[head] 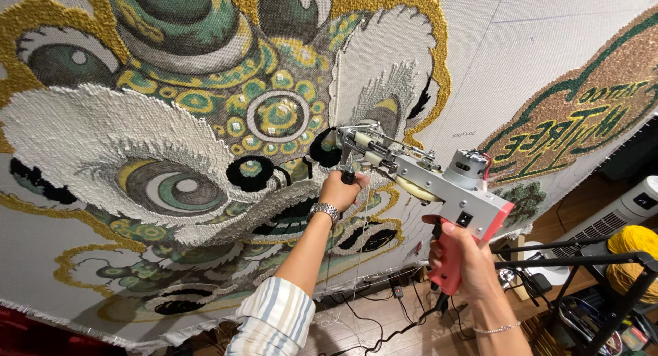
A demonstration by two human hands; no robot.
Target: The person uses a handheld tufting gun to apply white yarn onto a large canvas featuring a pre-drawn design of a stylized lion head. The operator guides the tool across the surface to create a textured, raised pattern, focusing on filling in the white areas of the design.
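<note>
Tufting gun (pixel 418 174) against cloth (pixel 534 47), right of hands

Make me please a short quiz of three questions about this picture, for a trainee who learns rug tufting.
1. True or false: the right hand grips the pink handle of the tufting gun.
2. What does the left hand hold?
A. a ball of yarn
B. the small front grip of the gun
C. scissors
3. Fill in: the gun's tip touches the stretched cloth beside a ____ tufted patch.

Key
1. True.
2. B. The fingers close on the black front grip, below the gun's nose.
3. Black.
</note>
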